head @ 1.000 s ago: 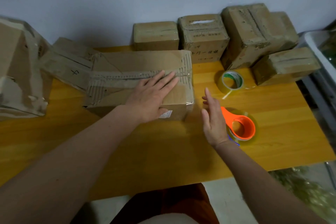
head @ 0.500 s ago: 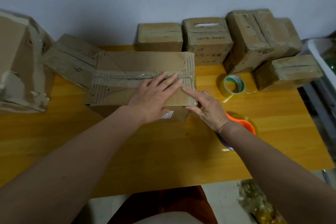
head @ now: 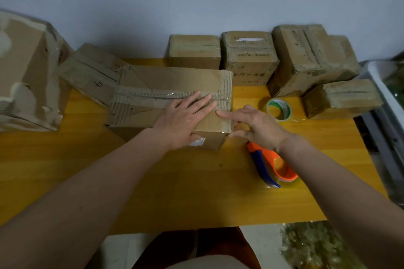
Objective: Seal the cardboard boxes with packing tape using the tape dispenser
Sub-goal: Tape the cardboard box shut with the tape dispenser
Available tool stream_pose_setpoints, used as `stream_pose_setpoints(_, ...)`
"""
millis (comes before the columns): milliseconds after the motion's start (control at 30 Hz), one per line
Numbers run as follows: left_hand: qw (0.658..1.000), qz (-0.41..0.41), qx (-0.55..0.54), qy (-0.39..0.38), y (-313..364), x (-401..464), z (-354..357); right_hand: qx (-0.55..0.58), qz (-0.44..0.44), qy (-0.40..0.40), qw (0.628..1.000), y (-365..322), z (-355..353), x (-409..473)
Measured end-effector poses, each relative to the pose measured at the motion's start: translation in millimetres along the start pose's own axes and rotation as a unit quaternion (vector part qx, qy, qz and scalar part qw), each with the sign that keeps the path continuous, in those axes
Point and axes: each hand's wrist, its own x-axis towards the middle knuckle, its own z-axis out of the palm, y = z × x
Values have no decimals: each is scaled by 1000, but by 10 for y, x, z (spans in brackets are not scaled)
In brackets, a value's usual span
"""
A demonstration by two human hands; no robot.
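Observation:
A wide, worn cardboard box (head: pixel 166 85) lies in the middle of the yellow table (head: pixel 196 192), with clear tape along its top seam. My left hand (head: pixel 185 120) rests flat on the right part of the lid, fingers spread. My right hand (head: pixel 255 124) is at the box's right end, its forefinger pressing on the top edge and its thumb at the lower corner. The orange and blue tape dispenser (head: pixel 271 164) lies on the table just under my right wrist, held by neither hand.
A loose tape roll (head: pixel 279 109) with a green and white core lies right of the box. Several taped boxes (head: pixel 249 57) line the wall behind. A large torn box (head: pixel 26 72) stands at the far left. A white bin (head: pixel 384 85) sits off the table's right edge.
My right hand came away from beside the dispenser to the box's right end, where its forefinger now presses on the top edge. My left hand stayed flat on the lid.

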Motion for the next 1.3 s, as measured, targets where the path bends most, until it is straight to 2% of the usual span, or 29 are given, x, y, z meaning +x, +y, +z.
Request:
stream_pose_setpoints(100,1000,-4,6,4,8,7,4,-16,-11,43,999,9,86,48)
stream_pose_setpoints(267,1000,-17,1,5,47,16,10,136,137,123,974,-254,452,12)
stream_pose_setpoints(333,999,-30,-11,1,103,13,-21,120,165,107,973,-302,387,15)
stream_pose_setpoints(433,997,-69,-33,3,309,-12,-58,151,151,9,977,-293,75,-71)
stream_pose_setpoints(467,995,-83,-45,6,406,-26,-53,164,153,8,975,-291,-19,-113)
stream_pose_setpoints(500,994,-95,-58,10,505,-37,-43,176,171,46,968,-280,-86,-141)
stream_pose_setpoints(567,992,-90,-93,1,689,-57,-40,238,266,164,920,-249,-144,-132)
stream_pose_setpoints(600,990,-76,-116,-7,756,-68,-60,285,314,188,886,-233,-140,-85)
stream_pose_setpoints(667,984,-70,-162,3,838,-133,-127,361,369,160,842,-248,-96,19)
stream_pose_setpoints(733,970,-160,-163,86,798,-266,-146,398,389,124,821,-322,-45,78)
stream_pose_setpoints(800,916,-338,-152,153,633,-474,-95,396,387,122,824,-394,43,79)
stream_pose_setpoints(867,828,-493,-214,158,403,-737,-21,384,377,122,834,-481,152,66)
stream_pose_setpoints(900,786,-537,-269,151,293,-860,-3,385,370,122,836,-537,209,65)
stream_pose_setpoints(967,731,-575,-336,150,107,-1088,27,397,355,119,838,-679,310,79)
stream_pose_setpoints(1033,707,-592,-348,171,-46,-1335,100,417,339,101,837,-850,413,123)
stream_pose_setpoints(1167,637,-622,-399,219,-269,-1880,291,456,328,30,827,-1250,669,298)
stream_pose_setpoints(1300,596,-630,-427,257,-559,-2224,365,483,314,-6,818,-1566,860,616)
